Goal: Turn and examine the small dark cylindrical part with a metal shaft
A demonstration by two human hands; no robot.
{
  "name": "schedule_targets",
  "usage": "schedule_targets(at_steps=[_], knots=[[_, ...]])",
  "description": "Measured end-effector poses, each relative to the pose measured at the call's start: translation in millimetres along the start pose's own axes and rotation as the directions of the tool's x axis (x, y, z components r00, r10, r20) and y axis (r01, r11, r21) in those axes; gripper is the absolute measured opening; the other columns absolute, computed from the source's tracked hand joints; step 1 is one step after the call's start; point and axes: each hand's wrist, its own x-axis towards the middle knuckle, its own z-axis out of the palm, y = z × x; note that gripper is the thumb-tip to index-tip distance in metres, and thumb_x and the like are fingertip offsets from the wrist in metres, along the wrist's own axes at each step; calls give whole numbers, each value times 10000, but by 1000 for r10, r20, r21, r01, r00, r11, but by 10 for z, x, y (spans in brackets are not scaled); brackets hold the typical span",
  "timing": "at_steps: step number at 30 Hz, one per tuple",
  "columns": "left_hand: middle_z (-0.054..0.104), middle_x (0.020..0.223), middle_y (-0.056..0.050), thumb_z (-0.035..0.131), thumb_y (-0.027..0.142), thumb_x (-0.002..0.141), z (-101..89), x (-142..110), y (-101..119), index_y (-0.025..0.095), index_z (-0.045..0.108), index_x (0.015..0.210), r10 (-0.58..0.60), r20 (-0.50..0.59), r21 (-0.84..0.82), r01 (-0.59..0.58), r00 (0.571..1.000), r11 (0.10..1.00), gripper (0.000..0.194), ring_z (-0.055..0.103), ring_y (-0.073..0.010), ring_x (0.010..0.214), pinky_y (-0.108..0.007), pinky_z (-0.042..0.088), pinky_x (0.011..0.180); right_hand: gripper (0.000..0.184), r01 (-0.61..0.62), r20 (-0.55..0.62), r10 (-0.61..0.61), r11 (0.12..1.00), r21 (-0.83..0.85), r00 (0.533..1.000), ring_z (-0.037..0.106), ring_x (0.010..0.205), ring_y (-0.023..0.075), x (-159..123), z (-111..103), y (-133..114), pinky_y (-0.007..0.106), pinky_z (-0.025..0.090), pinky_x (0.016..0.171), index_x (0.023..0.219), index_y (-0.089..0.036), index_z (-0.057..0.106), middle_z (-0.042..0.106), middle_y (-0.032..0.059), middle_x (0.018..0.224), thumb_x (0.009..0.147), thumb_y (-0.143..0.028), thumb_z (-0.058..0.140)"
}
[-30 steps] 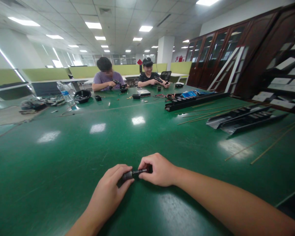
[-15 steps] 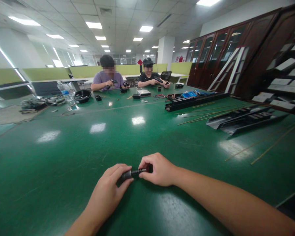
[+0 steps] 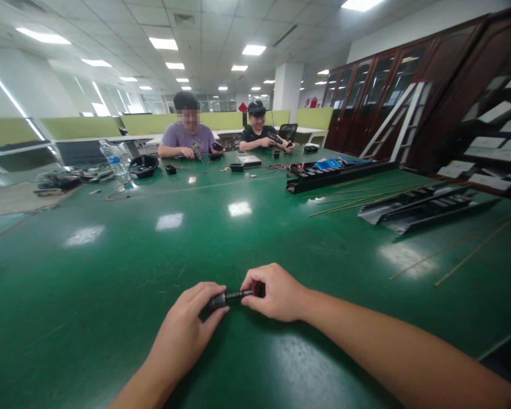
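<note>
A small dark cylindrical part with a thin rod (image 3: 230, 296) sticking out of it lies between my two hands, just above the green table (image 3: 247, 238). My left hand (image 3: 186, 329) pinches the thicker dark end with thumb and fingers closed. My right hand (image 3: 275, 292) is curled shut around the rod's other end. Both hands rest low over the near edge of the table. How the piece ends inside my right fingers is hidden.
Long black trays (image 3: 426, 207) and thin brass rods (image 3: 477, 247) lie at the right. Two people (image 3: 187, 139) sit at the far end handling tools. A water bottle (image 3: 113, 162), a black bowl (image 3: 142, 166) and small parts are at the far left.
My hands and the part have barely shifted. The person in purple at the far end has lowered their hands to the table.
</note>
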Motion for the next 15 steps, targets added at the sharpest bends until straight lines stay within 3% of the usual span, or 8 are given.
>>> schedule_targets(at_steps=[15], knots=[[629, 1195, -18, 622, 305, 916, -3, 5, -55, 320, 580, 1195, -9, -12, 6, 9, 1000, 1000, 283, 605, -207, 1113, -406, 510, 992, 102, -24, -11, 24, 1000, -7, 1000, 634, 642, 128, 13, -2, -11, 226, 452, 624, 847, -172, 706, 703, 4, 729, 771, -238, 715]])
